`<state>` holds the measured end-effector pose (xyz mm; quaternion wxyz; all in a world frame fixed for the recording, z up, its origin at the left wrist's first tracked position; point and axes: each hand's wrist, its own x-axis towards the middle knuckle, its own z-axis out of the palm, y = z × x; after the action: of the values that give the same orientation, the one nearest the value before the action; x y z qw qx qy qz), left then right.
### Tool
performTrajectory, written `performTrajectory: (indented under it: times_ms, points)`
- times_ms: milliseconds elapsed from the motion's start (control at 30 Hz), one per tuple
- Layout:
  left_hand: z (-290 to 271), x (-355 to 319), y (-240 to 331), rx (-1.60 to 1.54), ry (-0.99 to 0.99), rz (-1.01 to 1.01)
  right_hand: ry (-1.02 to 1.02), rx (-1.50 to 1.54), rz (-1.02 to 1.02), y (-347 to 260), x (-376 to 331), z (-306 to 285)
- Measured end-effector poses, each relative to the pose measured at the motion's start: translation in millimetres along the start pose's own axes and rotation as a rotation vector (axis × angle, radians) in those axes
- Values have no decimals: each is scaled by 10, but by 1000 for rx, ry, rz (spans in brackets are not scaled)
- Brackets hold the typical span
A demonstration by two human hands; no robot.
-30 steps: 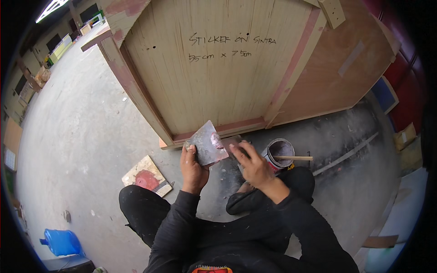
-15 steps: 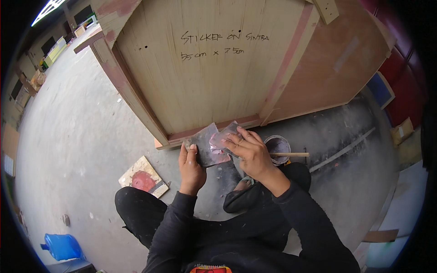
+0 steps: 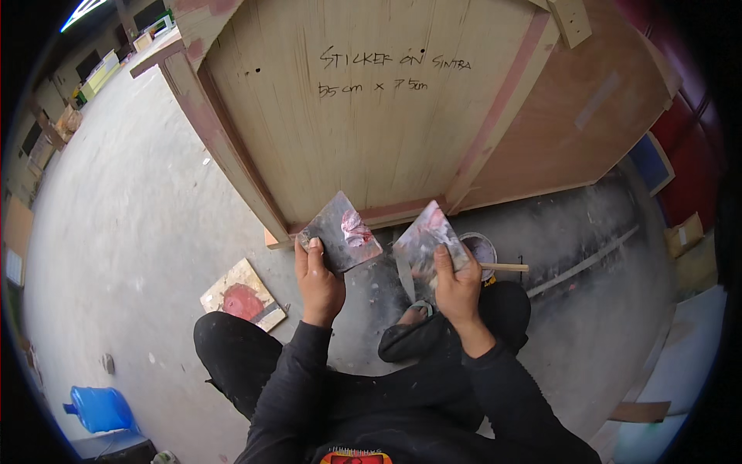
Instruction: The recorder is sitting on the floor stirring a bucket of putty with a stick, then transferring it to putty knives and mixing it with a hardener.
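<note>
- Head view: a grey scraper blade (image 3: 341, 233), smeared with pink filler, is gripped by the left hand (image 3: 318, 279), with the thumb laid on its lower corner.
- A second flat blade (image 3: 427, 241), likewise pink-stained, is clamped by the right hand (image 3: 458, 287); the thumb is pressed on its lower edge.
- The two blades are held apart, side by side, above the concrete floor (image 3: 131, 232) and just in front of the bottom rail of a large plywood crate (image 3: 371, 124).
- A small round tin (image 3: 481, 249) with a wooden stick (image 3: 504, 267) laid across its rim stands on the floor just beyond the right hand, near the crate's lower right corner.
- A square board (image 3: 242, 295) daubed red lies on the floor to the left of the left knee; a blue jug (image 3: 100, 407) stands towards the lower left edge.
- Judged procedure: filler appears to be worked between the blades. The edge of one blade should be drawn flat across the face of the other, so that the paste is gathered in one even bead.
- Both grips should be kept firm and low on the blades, away from the wet paste.
</note>
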<state>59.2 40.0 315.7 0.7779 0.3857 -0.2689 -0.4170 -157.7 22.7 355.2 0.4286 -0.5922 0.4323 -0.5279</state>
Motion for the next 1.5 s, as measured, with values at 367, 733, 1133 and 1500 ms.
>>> performTrajectory:
  times_ms: [367,733,1133,1500]
  points:
    - [141,-230,-13,493,-14,187,209,431,309,11,-82,550]
    - [82,-146,-25,-128,-164,-205,-195,-317,-598,-235,232,127]
    - [30,-99,31,285,-60,31,-300,-964,-771,-226,142,-261]
    - [98,-195,-23,627,0,143,-293,-907,-788,-254,296,44]
